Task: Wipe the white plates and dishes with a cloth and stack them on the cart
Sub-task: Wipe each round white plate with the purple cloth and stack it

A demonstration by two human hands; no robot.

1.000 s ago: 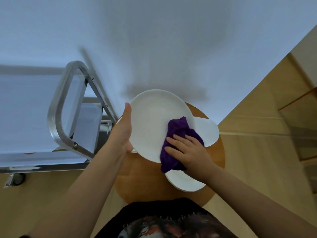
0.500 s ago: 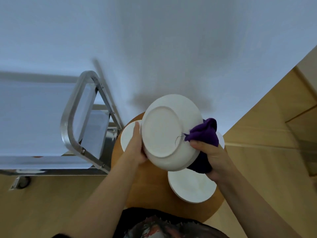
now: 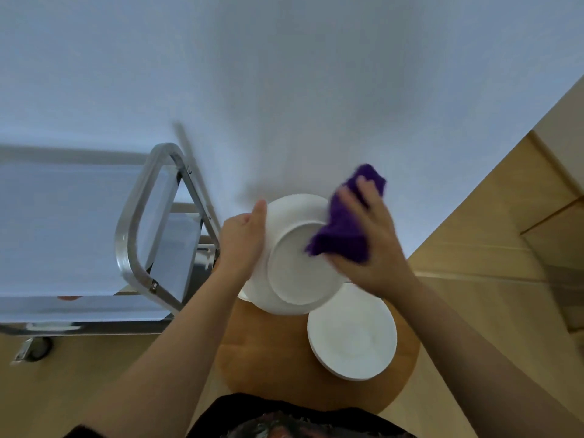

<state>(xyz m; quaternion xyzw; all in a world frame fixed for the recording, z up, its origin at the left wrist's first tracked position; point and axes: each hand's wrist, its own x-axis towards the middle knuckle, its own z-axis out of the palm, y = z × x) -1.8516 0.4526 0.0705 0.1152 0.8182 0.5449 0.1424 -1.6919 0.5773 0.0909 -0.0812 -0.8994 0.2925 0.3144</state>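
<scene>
The left hand (image 3: 241, 238) grips the plate (image 3: 297, 257) by its rim, underside up, above the round worktop (image 3: 271, 352). The right hand (image 3: 366, 245) presses the purple cloth (image 3: 343, 229) on it. Wiping underway; next, stacking on the cart (image 3: 139, 216).

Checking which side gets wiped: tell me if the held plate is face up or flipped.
Flipped: the held plate shows its raised foot ring, with the purple cloth on it.
</scene>
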